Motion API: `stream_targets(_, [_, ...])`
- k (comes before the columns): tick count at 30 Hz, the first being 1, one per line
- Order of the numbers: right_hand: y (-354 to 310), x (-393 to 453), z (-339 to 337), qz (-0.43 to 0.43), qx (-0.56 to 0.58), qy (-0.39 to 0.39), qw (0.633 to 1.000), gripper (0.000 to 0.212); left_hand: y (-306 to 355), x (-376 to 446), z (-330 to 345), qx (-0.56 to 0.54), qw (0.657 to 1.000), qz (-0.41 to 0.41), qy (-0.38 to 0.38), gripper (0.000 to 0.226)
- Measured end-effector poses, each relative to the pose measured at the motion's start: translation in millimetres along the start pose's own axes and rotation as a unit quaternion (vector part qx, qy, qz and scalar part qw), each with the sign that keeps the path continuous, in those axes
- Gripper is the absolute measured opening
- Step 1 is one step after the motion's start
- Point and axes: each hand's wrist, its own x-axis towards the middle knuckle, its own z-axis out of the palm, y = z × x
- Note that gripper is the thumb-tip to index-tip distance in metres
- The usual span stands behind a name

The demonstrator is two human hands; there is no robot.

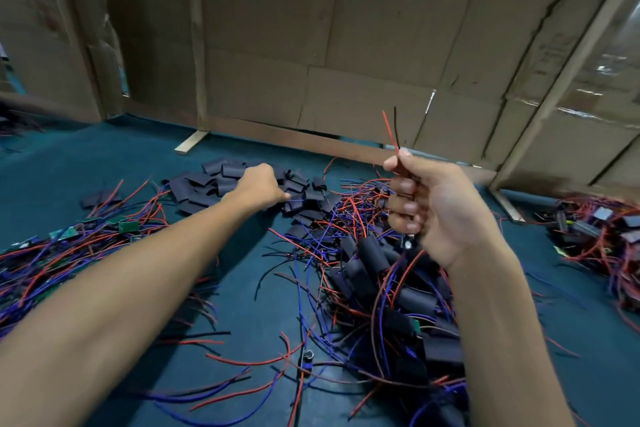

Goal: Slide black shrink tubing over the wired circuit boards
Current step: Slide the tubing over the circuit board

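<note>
Clearly mid-cycle, seen from the head camera: left hand (261, 184) stretched out over the loose heap of flat black shrink-tubing pieces (221, 180) at the far middle of the teal-covered counter (104, 163), knuckles up, fingers curled down into the pile, though whether closed on a sleeve yet cannot be told, the fingertips being hidden. Right hand (429, 204) raised nearer the camera, fingers wrapped round a dark bundle, red and black wire ends (391, 130) sticking up above the thumb, a small wired circuit board (408, 244) apparently hanging just below the fist, partly hidden. Beneath that hand, a tangled heap of already sleeved boards with red and blue leads (381, 281); at the left edge, bare green circuit boards with red and blue wires (121, 224) waiting; at the far right, another blurred tangle of wired parts (595, 232). Behind everything, brown cardboard sheets on pale wooden battens (311, 28). Step in hand, by judgement: fetching one sleeve for the board held. Next move calls for pinching a single piece clear of its neighbours, opening its flattened mouth, then threading the raised wire ends through and drawing it down over the board.
</note>
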Motion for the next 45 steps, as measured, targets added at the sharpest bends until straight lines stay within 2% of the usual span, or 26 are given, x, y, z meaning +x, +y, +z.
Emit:
stream_targets(2, [0.9, 1.5, -1.7, -0.011, -0.016, 0.002, 1.000, 0.025, 2.8, 0.1, -7.7, -0.036, 0.999, -0.034, -0.017, 0.040])
stream_targets(4, [2.9, 2.5, -2.9, -0.035, -0.072, -0.003, 0.997, 0.027, 6.2, -5.9, -16.9, -0.167, 0.983, -0.068, -0.032, 0.033])
stream_targets(5, [4.6, 3.1, -3.1, -0.053, -0.113, -0.010, 0.992, 0.028, 7.6, -12.9, -21.6, -0.291, 0.952, -0.087, -0.050, 0.031])
stream_targets(7, [6.9, 2.3, -2.5, -0.091, -0.204, -0.025, 0.974, 0.027, 11.2, -34.7, -30.4, -0.530, 0.833, -0.111, -0.117, 0.028])
stream_targets(9, [6.9, 1.1, -0.7, -0.128, -0.275, -0.040, 0.952, 0.023, 11.6, -57.2, -35.5, -0.671, 0.710, -0.099, -0.187, 0.029])
stream_targets(11, [6.8, 0.5, 1.1, -0.170, -0.319, -0.050, 0.931, 0.021, 15.7, -76.3, -40.7, -0.752, 0.612, -0.081, -0.233, 0.021])
stream_targets(13, [7.3, -0.6, 2.8, -0.200, -0.336, -0.051, 0.919, 0.021, 22.3, -88.9, -42.5, -0.791, 0.563, -0.075, -0.226, 0.022])
stream_targets(17, [12.4, -3.2, 3.9, -0.233, -0.419, 0.000, 0.878, 0.019, 40.3, -99.7, -42.5, -0.831, 0.508, -0.087, -0.211, 0.014])
stream_targets(19, [13.4, -2.9, 6.0, -0.238, -0.419, 0.012, 0.876, 0.019, 46.0, -102.9, -42.9, -0.833, 0.503, -0.085, -0.215, 0.015])
stream_targets(22, [14.8, -1.5, 10.2, -0.250, -0.402, 0.036, 0.880, 0.021, 50.9, -107.0, -42.3, -0.816, 0.525, -0.076, -0.230, 0.017])
stream_targets(25, [15.3, -2.4, 11.6, -0.255, -0.388, 0.056, 0.884, 0.021, 53.3, -109.0, -41.3, -0.816, 0.528, -0.078, -0.223, 0.021])
stream_targets(27, [16.6, -2.8, 11.9, -0.248, -0.403, 0.060, 0.879, 0.021, 52.4, -108.7, -39.6, -0.811, 0.537, -0.076, -0.219, 0.025])
stream_targets(30, [22.4, -0.7, 16.4, -0.248, -0.423, 0.080, 0.868, 0.024, 52.1, -110.2, -36.6, -0.790, 0.561, -0.067, -0.238, 0.018])
stream_targets(33, [26.5, 1.3, 21.7, -0.254, -0.423, 0.101, 0.864, 0.024, 52.2, -111.0, -35.9, -0.801, 0.542, -0.077, -0.241, 0.021])
stream_targets(36, [25.8, 2.5, 19.5, -0.253, -0.401, 0.132, 0.871, 0.023, 47.9, -108.7, -37.6, -0.822, 0.515, -0.096, -0.224, 0.042])
stream_targets(39, [24.9, 3.7, 17.2, -0.249, -0.396, 0.151, 0.871, 0.023, 45.1, -108.2, -37.8, -0.824, 0.511, -0.102, -0.222, 0.048])
stream_targets(43, [29.8, 4.5, 20.3, -0.256, -0.417, 0.153, 0.859, 0.022, 44.3, -107.5, -35.2, -0.816, 0.527, -0.095, -0.220, 0.044])
stream_targets(45, [32.6, 4.4, 23.9, -0.268, -0.419, 0.148, 0.855, 0.020, 47.3, -108.2, -33.5, -0.800, 0.557, -0.076, -0.209, 0.028])
